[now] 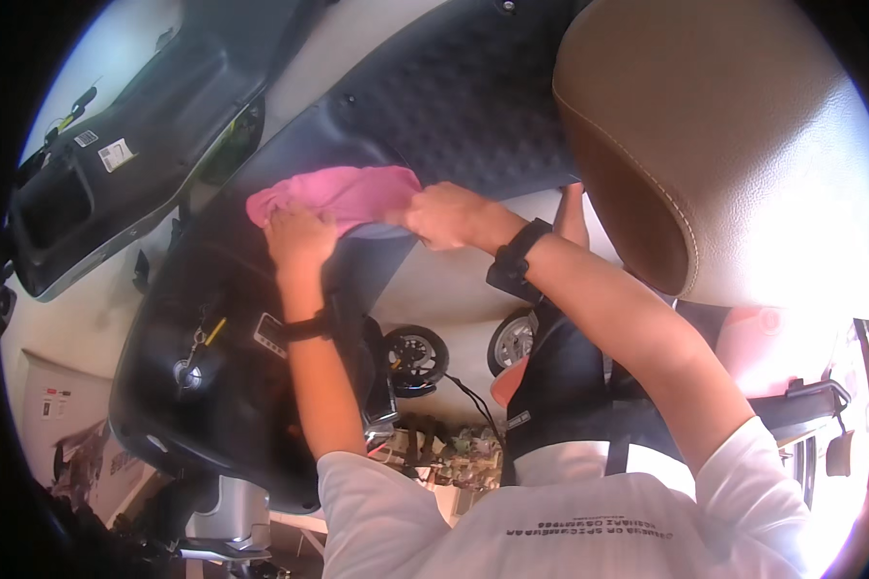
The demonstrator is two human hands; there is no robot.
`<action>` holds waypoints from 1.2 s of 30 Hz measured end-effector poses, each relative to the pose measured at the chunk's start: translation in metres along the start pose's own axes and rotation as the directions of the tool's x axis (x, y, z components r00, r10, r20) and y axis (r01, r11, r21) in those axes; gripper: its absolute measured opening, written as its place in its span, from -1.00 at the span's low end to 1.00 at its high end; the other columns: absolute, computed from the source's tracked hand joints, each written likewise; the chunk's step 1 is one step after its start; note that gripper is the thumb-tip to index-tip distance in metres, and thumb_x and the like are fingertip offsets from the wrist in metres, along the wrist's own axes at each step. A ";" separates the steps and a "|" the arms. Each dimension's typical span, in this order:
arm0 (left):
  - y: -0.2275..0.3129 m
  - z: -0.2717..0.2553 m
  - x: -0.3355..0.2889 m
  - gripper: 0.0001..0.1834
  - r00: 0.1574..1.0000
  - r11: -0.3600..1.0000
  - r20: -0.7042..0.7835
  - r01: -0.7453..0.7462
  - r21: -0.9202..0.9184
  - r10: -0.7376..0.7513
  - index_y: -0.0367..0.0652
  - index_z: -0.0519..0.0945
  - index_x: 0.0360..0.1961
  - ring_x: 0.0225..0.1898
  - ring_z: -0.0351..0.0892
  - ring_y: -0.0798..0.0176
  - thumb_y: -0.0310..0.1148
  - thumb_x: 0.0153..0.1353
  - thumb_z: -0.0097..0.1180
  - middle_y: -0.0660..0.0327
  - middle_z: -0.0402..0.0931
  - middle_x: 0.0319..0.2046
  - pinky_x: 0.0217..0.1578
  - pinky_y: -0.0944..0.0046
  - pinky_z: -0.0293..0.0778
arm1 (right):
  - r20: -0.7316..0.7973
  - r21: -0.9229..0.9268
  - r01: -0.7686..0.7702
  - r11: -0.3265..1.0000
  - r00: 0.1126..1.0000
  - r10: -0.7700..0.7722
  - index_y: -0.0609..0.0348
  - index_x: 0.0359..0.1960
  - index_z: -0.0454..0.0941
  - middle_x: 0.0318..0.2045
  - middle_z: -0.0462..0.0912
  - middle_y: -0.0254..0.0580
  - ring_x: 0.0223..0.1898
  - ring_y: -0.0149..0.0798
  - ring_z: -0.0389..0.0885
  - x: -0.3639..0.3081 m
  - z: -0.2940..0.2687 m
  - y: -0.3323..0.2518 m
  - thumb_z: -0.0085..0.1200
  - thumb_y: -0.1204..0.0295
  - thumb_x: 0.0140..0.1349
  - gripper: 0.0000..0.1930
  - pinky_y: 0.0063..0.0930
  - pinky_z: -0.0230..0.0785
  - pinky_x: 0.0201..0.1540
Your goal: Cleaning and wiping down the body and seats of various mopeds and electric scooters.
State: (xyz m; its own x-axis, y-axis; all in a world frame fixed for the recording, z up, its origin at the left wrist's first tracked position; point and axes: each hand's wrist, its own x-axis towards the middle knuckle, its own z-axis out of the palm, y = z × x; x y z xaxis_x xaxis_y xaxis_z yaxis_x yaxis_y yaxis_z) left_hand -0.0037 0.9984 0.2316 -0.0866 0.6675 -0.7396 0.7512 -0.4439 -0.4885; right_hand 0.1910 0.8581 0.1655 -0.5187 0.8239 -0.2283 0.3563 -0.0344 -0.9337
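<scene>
A pink cloth (362,188) stretches across the inner edge of a scooter's black body panel (290,159). My left hand (301,236) is closed on the cloth's left part, its fingers bent over the fabric against the panel. At the cloth's other end, my right hand (447,214) is curled into a grip on it, partly hiding that edge. A dark band sits on each of my wrists.
A brown and white scooter seat (734,135) rises at right. Below my left hand, keys (198,347) hang from the ignition in the black panel. Another dark scooter (135,145) stands at far left. Wheels (415,357) show lower down.
</scene>
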 end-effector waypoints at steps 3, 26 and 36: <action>0.029 0.010 0.004 -0.22 0.995 0.997 0.078 -0.062 0.045 0.058 -0.31 0.28 0.31 0.37 0.12 -0.18 0.11 0.26 -0.19 -0.26 0.21 0.30 0.38 -0.08 -0.07 | 0.088 -0.093 0.029 0.995 0.996 -0.020 0.15 -0.06 0.56 -0.46 0.66 0.00 -0.30 0.08 0.68 -0.009 -0.001 0.005 0.08 0.47 0.06 -0.65 -0.04 0.50 -0.29; 0.113 0.036 0.014 -0.44 0.849 0.424 -0.528 -0.468 -0.775 -0.027 -0.22 0.27 0.33 0.26 0.30 -0.20 -0.21 0.37 -0.07 -0.22 0.29 0.25 0.24 0.05 0.22 | -0.611 -0.308 -0.266 0.914 0.792 0.024 -0.01 0.14 0.52 0.20 0.44 -0.17 0.24 -0.06 0.39 -0.081 -0.018 0.055 0.08 0.63 -0.12 -0.36 -0.13 0.30 0.21; 0.159 0.105 0.016 -0.43 0.984 0.800 0.177 0.087 -0.593 0.025 0.00 0.44 0.20 0.13 0.42 -0.30 0.08 0.30 -0.17 -0.16 0.55 -0.01 0.12 -0.09 0.34 | -0.207 -0.445 -0.417 0.792 0.909 0.362 0.02 -0.07 0.56 -0.04 0.50 -0.21 0.06 -0.12 0.47 -0.071 0.043 0.132 0.07 0.60 -0.01 -0.61 -0.31 0.40 0.12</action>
State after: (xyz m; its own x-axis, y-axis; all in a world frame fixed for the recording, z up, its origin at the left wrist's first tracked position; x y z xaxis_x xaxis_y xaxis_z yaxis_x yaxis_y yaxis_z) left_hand 0.0458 0.8763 0.0935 -0.1824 0.5396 -0.8219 0.9819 0.0572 -0.1803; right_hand 0.2415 0.7711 0.0466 -0.1814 0.8535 -0.4886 0.8449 -0.1190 -0.5216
